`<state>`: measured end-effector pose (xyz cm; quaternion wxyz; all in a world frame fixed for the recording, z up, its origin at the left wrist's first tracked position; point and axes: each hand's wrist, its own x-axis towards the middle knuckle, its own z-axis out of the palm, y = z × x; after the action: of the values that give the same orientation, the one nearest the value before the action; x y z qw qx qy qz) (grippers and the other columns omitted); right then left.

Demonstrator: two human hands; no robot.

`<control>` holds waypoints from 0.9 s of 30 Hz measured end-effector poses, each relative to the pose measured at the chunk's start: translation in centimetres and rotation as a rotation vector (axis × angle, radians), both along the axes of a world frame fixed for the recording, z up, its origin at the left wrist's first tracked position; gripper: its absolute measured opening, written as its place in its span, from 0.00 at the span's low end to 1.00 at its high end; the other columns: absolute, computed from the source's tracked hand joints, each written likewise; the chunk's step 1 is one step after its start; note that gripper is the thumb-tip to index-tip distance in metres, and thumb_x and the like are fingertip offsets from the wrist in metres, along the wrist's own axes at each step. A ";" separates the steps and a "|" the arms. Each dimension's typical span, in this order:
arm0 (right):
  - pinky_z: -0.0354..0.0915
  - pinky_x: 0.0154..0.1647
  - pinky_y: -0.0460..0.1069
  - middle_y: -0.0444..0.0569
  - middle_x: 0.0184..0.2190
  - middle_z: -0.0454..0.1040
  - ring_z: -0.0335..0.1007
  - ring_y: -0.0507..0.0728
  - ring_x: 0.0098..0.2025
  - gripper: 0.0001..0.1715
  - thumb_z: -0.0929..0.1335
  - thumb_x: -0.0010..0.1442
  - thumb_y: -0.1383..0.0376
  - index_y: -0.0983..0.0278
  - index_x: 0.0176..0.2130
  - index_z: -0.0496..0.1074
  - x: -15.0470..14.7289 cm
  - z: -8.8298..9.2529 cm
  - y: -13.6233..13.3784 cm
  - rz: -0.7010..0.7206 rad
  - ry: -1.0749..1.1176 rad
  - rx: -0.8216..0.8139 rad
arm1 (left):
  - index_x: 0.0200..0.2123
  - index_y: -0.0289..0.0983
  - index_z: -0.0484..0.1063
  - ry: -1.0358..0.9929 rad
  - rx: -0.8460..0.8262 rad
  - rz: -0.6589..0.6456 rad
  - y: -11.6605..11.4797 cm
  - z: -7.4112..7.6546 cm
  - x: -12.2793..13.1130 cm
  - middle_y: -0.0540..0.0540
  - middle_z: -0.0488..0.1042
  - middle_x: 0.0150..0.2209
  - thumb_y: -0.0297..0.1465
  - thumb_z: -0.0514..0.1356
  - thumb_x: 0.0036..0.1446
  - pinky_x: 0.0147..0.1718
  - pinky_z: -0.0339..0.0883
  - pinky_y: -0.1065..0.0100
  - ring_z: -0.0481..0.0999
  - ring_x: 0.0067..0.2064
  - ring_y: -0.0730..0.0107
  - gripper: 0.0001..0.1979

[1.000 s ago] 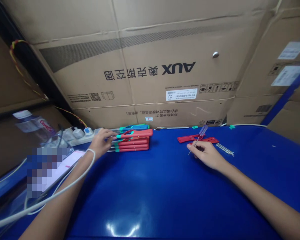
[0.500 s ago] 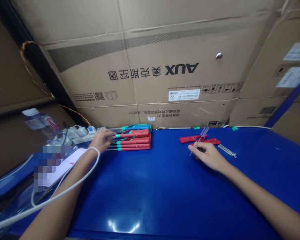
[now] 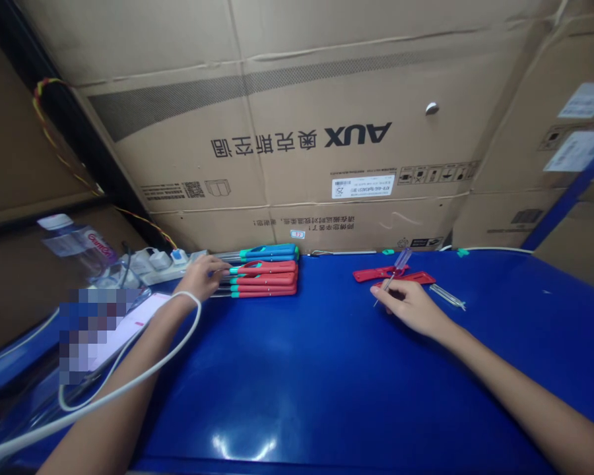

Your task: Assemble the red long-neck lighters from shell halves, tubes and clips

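Note:
My left hand (image 3: pixel 201 277) is closed with its fingertips at the teal collar of the nearest-to-back red stick lighter (image 3: pixel 267 267). That lighter lies alongside several other red lighters (image 3: pixel 272 289), their metal tubes pointing left, partly behind my hand. Behind them lie blue lighters (image 3: pixel 272 252). My right hand (image 3: pixel 410 305) grips a thin screwdriver (image 3: pixel 401 262) with a clear purple handle, its tip pointing down to the left. Just beyond that hand, red plastic casing halves (image 3: pixel 370 274) rest on the blue table, partly covered by hand and tool.
Thin metal rods (image 3: pixel 447 297) lie right of the casings. At left are a phone (image 3: pixel 129 330), a white cable (image 3: pixel 143 375) crossing over my forearm, a power strip with plugs (image 3: pixel 161 260) and a plastic bottle (image 3: pixel 82 244). Cardboard (image 3: pixel 297 92) walls the table's back.
My left hand has lowered the red lighter slightly onto the row, so more of the blue lighters shows behind it. My right hand with the screwdriver has stayed nearly still.

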<state>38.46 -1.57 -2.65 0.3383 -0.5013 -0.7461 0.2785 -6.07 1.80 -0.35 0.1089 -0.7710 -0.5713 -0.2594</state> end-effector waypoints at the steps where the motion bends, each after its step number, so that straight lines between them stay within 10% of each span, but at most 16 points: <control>1: 0.58 0.27 0.50 0.44 0.19 0.67 0.64 0.54 0.23 0.26 0.62 0.60 0.47 0.62 0.21 0.64 0.0 0.0 0.0 0.001 0.001 0.001 | 0.32 0.37 0.81 0.000 -0.001 0.002 0.0 -0.1 0.1 0.40 0.78 0.33 0.38 0.52 0.54 0.41 0.70 0.58 0.75 0.38 0.55 0.18; 27: 0.59 0.26 0.49 0.45 0.19 0.68 0.64 0.54 0.23 0.28 0.63 0.60 0.46 0.63 0.21 0.66 0.1 0.0 -0.1 0.015 -0.010 0.001 | 0.39 0.37 0.77 0.034 -0.067 -0.030 -0.8 -0.2 2.5 0.40 0.79 0.39 0.39 0.49 0.59 0.45 0.68 0.56 0.75 0.43 0.54 0.19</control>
<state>38.54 -1.67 -2.69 0.3326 -0.4970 -0.7517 0.2781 -3.59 0.99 -0.50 0.0888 -0.7870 -0.5661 -0.2285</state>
